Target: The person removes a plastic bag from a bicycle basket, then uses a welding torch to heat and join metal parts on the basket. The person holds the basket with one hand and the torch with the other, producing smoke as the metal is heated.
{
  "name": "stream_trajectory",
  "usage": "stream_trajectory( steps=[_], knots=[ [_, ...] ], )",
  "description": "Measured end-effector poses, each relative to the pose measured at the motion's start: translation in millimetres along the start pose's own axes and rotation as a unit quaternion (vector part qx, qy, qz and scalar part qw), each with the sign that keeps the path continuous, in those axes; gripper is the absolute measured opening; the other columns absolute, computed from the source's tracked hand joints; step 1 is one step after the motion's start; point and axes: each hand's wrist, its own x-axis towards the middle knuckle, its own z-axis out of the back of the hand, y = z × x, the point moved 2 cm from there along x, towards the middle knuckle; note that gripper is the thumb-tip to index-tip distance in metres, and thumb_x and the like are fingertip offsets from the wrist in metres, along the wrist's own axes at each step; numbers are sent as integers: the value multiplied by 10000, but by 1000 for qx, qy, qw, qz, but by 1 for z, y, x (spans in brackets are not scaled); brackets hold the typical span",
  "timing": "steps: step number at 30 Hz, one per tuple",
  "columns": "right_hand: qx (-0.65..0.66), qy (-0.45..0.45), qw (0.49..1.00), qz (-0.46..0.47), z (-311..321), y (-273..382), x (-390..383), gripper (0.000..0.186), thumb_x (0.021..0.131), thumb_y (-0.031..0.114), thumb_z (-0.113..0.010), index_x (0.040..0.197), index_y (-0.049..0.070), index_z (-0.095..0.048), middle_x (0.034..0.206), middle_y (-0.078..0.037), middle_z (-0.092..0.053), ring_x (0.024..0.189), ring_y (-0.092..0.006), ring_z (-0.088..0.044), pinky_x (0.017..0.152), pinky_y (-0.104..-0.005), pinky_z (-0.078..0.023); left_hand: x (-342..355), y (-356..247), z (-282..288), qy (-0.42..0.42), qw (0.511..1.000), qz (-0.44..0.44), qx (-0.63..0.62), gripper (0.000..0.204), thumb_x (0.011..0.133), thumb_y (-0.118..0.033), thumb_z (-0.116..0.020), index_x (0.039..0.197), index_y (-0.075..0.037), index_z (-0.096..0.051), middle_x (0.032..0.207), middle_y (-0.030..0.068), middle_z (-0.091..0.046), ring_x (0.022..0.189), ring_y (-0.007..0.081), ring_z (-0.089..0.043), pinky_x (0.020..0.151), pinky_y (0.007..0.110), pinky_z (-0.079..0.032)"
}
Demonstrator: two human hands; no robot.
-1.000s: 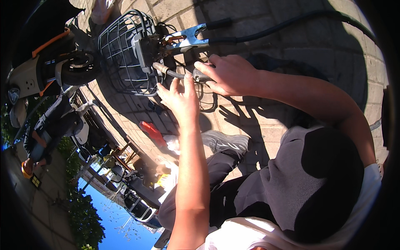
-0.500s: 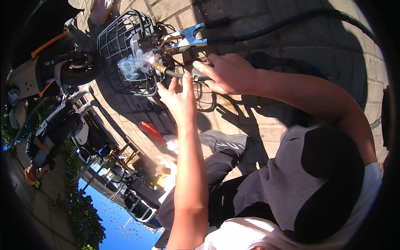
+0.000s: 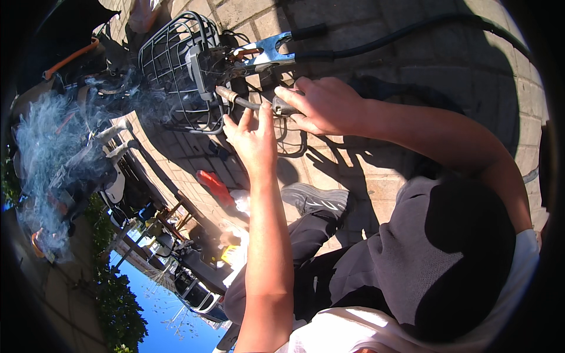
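A welding torch (image 3: 227, 94) with a brass-coloured nozzle and a dark bent neck points left at a grey metal basket (image 3: 158, 47). My right hand (image 3: 332, 106) is closed around its black handle. The fingers of my left hand (image 3: 254, 146) rest on the torch neck just behind the nozzle, steadying it from the near side. No arc glows at the tip. A dark grey bracket (image 3: 202, 75) sits at the basket's right side, close to the nozzle. A blue metal clamp (image 3: 272, 52) with black grips bites onto the metalwork beside the bracket; its jaws are partly hidden.
A thick black cable (image 3: 406, 32) runs from the clamp to the far right. Blue-grey smoke (image 3: 56, 153) drifts over a parked scooter and a person at the left. A red item (image 3: 214, 186) lies on the paving (image 3: 376, 197) near my shoe (image 3: 315, 200).
The bright arc and sparks at the nozzle have gone out. Smoke has spread from the basket toward the left. Both hands and the torch stay nearly in place.
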Motion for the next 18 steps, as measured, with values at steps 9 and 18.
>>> stream_trajectory(
  steps=[9, 18],
  knots=[
    [-8, 6, 1000, 12, 4, -2, 3, 462, 829, 234, -678, 1207, 11, -532, 856, -204, -647, 669, -358, -670, 573, -448, -538, 3, 1, 0, 12, 999, 12, -45, 680, 830, -464, -755, 1198, 97, -641, 1501, 397, -252, 1436, 443, -257, 1175, 451, -219],
    [-27, 20, 999, 19, 6, -3, 6, 452, 824, 257, -686, 1182, 24, -538, 856, -181, -654, 703, -357, -675, 601, -451, -544, 5, 5, -2, 13, 996, 23, -90, 799, 822, -493, -755, 1205, 186, -578, 1494, 376, -290, 1440, 403, -268, 1177, 426, -219]
  ],
)
